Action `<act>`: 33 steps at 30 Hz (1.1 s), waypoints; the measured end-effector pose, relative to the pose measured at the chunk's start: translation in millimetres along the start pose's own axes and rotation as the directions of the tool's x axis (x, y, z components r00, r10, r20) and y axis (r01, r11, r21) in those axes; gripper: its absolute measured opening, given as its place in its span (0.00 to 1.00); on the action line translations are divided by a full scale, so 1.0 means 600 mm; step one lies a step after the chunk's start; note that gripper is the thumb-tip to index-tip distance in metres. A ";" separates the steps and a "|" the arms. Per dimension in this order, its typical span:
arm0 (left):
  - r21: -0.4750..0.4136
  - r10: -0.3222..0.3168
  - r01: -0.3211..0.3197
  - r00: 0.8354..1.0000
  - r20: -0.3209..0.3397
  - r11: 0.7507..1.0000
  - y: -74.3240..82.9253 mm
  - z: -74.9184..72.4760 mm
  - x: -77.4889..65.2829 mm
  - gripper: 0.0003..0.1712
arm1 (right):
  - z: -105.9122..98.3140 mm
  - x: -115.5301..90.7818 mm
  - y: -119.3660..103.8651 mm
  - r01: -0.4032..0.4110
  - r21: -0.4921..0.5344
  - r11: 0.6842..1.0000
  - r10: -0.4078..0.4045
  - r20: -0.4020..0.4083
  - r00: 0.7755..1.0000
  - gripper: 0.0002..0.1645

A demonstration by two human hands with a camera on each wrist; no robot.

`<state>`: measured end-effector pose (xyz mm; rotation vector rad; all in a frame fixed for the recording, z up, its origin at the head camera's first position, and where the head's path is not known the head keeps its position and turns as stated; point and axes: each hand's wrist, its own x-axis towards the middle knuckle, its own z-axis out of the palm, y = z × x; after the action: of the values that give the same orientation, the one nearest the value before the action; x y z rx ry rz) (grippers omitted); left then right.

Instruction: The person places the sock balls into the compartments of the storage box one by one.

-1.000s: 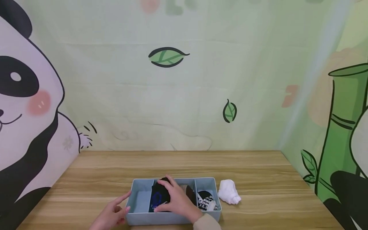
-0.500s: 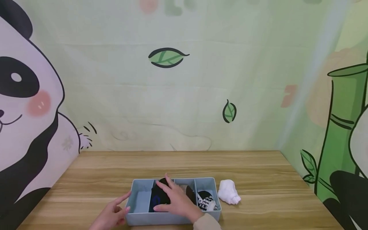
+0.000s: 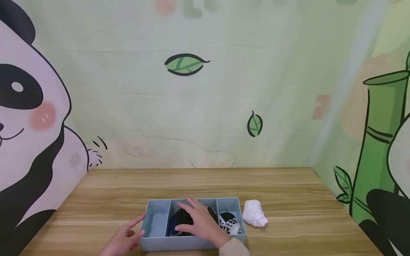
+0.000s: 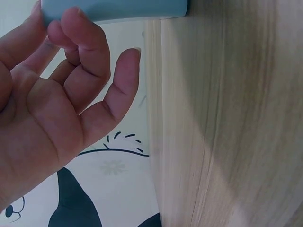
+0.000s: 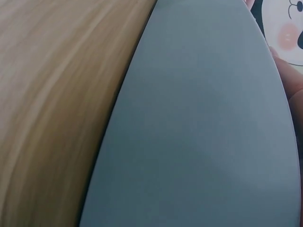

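Note:
A blue-grey divided storage box (image 3: 179, 244) stands on the wooden table. My left hand (image 3: 123, 239) touches its left end with index fingertip and thumb; the left wrist view shows the other fingers bent below the box. Over the middle part of the box, my right hand (image 3: 204, 222) spreads its fingers above a black rolled sock (image 3: 183, 217) with a blue pattern. Another dark bundle (image 3: 212, 213) lies partly hidden behind that hand. In the right compartment is a black-and-white patterned sock (image 3: 231, 224). The right wrist view is filled mostly by the box's wall (image 5: 199, 118).
Just right of the box, a white rolled sock (image 3: 254, 213) lies on the table (image 3: 288, 202). Bare floor shows in the box's left compartment (image 3: 157, 224). A cloth backdrop (image 3: 208, 106) printed with pandas and bamboo hangs behind the table.
The black sock now sits lower in its compartment, and my right hand has shifted slightly right with its thumb apart from the fingers. The left hand has stayed at the box's end.

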<state>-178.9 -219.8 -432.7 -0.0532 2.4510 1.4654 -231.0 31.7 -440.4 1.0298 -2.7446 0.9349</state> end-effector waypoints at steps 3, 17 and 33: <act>-0.001 0.010 -0.010 1.000 0.011 1.000 -0.001 -0.001 -0.001 0.36 | -0.004 -0.005 0.006 0.006 0.017 1.000 -0.006 -0.028 1.000 0.36; 0.009 0.009 -0.009 1.000 0.012 1.000 0.001 0.000 -0.001 0.35 | -0.047 -0.034 0.037 -0.018 0.160 0.987 0.041 -0.140 0.989 0.30; -0.001 0.034 -0.034 0.999 0.021 0.999 -0.002 -0.001 -0.001 0.37 | -0.073 -0.070 0.078 -0.046 0.181 0.982 0.091 -0.247 0.965 0.27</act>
<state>-178.3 -221.2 -433.2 0.0038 2.4464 1.4732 -233.8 108.3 -439.8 0.7749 -2.5360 1.2412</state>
